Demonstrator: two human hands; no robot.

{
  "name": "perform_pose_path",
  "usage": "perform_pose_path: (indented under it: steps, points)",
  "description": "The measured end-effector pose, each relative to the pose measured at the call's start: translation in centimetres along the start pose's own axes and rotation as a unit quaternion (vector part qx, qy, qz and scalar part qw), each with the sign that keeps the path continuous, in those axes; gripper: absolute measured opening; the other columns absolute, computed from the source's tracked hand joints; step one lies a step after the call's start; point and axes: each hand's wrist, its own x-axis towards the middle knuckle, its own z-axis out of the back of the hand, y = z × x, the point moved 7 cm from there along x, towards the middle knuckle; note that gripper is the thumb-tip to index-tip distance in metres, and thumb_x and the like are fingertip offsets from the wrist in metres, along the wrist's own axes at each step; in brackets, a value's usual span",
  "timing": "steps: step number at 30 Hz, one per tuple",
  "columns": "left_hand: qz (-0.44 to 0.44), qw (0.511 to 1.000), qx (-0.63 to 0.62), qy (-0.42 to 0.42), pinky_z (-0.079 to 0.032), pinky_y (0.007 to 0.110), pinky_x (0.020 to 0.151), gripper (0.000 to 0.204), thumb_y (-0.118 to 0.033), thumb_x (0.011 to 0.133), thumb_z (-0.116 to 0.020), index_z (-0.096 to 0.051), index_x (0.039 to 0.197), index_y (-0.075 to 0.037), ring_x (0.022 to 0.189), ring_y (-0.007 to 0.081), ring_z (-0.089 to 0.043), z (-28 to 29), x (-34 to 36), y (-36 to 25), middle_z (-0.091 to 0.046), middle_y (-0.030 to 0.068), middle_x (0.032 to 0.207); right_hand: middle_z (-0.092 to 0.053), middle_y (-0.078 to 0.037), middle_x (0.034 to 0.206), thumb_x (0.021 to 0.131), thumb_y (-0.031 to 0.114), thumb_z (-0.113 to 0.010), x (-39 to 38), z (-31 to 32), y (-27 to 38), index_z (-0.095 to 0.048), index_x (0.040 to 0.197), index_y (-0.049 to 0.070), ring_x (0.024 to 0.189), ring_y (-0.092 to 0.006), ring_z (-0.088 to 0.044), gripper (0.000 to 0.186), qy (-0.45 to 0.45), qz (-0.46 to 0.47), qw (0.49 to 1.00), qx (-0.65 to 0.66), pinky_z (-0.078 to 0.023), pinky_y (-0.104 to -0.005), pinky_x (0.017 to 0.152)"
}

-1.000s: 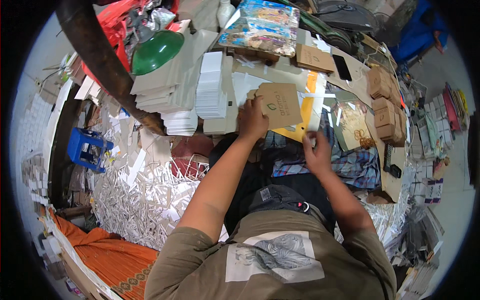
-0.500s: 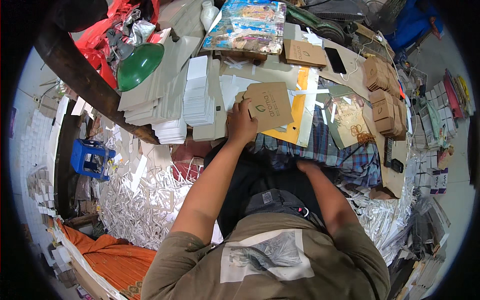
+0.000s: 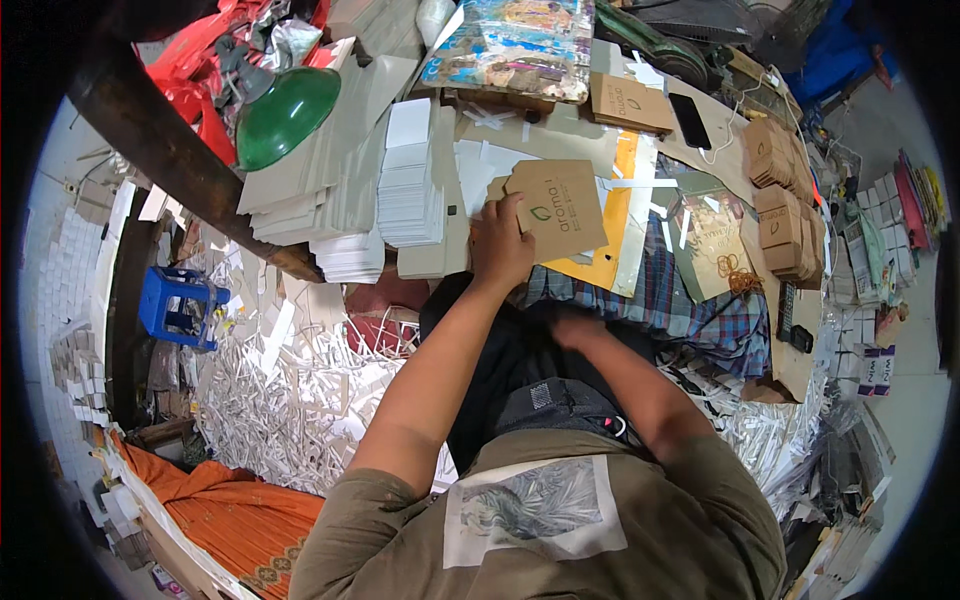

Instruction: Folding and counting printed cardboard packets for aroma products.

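Observation:
My left hand (image 3: 503, 240) grips the left part of brown printed cardboard cut-outs (image 3: 565, 208), fingers closed on their edge at the worktable's front. Beneath and to the right of them lie yellow card (image 3: 618, 255) and white sheets (image 3: 472, 160). Just left stands a tall stack of white cards (image 3: 405, 190). My right hand (image 3: 570, 327) is low over my dark trousers, below the plaid cloth (image 3: 680, 325); its fingers are blurred in shadow, so I cannot tell what they touch.
Grey board stacks (image 3: 290, 200), a green lamp shade (image 3: 285, 115), a paint-smeared board (image 3: 505, 45), a phone (image 3: 689, 121) and brown carton bundles (image 3: 778, 235) crowd the worktable. A blue stool (image 3: 165, 300) and paper shreds (image 3: 280, 410) lie at left.
My right hand has moved from beside the yellow card down and left toward my lap. My left hand stays on the brown cardboard. The view has shifted slightly.

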Motion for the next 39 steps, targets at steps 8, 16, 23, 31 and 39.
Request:
perform_pose_path:
  steps: [8, 16, 23, 31, 39]
  points:
    - [0.033, 0.999, 0.007, -0.009, -0.047, 0.061, 0.109, 0.071, -0.014, 0.088, -0.081, -0.051, 0.153, -0.018, 0.136, 0.0462, -0.058, 1.7, -1.0, 1.0, -0.055, 0.0193, 0.145, -0.067, -0.02, 0.154, 0.111, 0.043, -0.046, 6.3, -4.5, 3.7, -0.072, 0.146, 0.008, 0.142, -0.0395, -0.065, 0.055, 0.028, 0.139, 0.989, -0.046, -0.049, -0.0507, 0.12]
    - [0.009, 1.0, 0.01, -0.022, -0.046, 0.062, 0.11, 0.07, -0.011, 0.087, -0.08, -0.052, 0.152, -0.016, 0.136, 0.0472, -0.057, 1.7, -1.5, 1.6, -0.055, 0.0195, 0.143, -0.074, -0.026, 0.138, 0.109, 0.046, -0.05, -11.3, 5.8, 16.8, -0.077, 0.132, 0.003, 0.132, -0.0404, -0.07, 0.056, 0.136, 0.234, 0.962, -0.025, -0.052, -0.0512, 0.115]
    - [0.001, 1.0, 0.016, -0.017, -0.047, 0.059, 0.11, 0.068, -0.008, 0.087, -0.078, -0.052, 0.149, -0.011, 0.138, 0.044, -0.054, 1.7, -1.1, 0.8, -0.055, 0.0204, 0.14, -0.075, -0.023, 0.136, 0.106, 0.025, -0.059, -15.6, 12.5, 17.3, -0.073, 0.129, 0.0, 0.128, -0.0364, -0.073, 0.037, -0.089, 0.207, 0.963, -0.15, -0.054, -0.0572, 0.107]
    - [0.022, 0.999, -0.023, 0.008, -0.049, 0.058, 0.111, 0.07, -0.009, 0.09, -0.079, -0.05, 0.153, -0.015, 0.135, 0.0477, -0.059, 0.5, -0.6, 0.7, -0.054, 0.0211, 0.144, -0.059, -0.022, 0.164, 0.106, 0.019, -0.049, -4.2, 3.6, 17.9, -0.038, 0.171, 0.001, 0.145, -0.0409, -0.063, 0.068, 0.057, 0.252, 0.95, -0.176, -0.051, -0.0531, 0.119]
    - [0.035, 0.999, -0.026, -0.011, -0.052, 0.054, 0.11, 0.08, -0.004, 0.085, -0.083, -0.047, 0.156, -0.014, 0.132, 0.0464, -0.061, 2.0, -0.9, 1.6, -0.058, 0.0229, 0.142, -0.077, -0.022, 0.13, 0.105, 0.021, -0.06, -15.8, 13.4, 15.0, -0.075, 0.134, 0.002, 0.127, -0.0368, -0.072, 0.038, 0.148, 0.332, 0.907, 0.211, -0.057, -0.0455, 0.11]
